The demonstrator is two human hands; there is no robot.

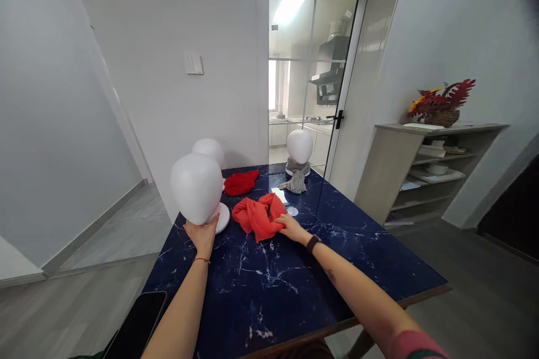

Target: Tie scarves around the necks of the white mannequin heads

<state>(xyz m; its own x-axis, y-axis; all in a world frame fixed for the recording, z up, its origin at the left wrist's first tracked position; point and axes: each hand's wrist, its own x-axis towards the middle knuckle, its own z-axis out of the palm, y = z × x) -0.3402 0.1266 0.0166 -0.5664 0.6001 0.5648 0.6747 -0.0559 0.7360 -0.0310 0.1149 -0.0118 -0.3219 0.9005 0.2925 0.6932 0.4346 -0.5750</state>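
Observation:
My left hand (202, 233) is wrapped round the narrow neck of a smooth white mannequin head (196, 188), just above its round white base (223, 219). My right hand (290, 226) grips the edge of a coral-red scarf (256, 216), which lies in a loose loop on the table to the right of the head. Behind the scarf rests a darker red cloth item (241, 183), perhaps a knitted hat. A second white head (209, 150) stands partly hidden behind the first. At the far right corner, a third white head (300, 146) has a grey scarf (296, 179) round its neck.
The dark blue marbled table (269, 297) stands against a white wall. A black phone-like device (137, 322) is at the lower left. A glass door (314, 28) lies beyond the table, and a shelf unit (421, 174) with a flower basket (442, 115) is at the right.

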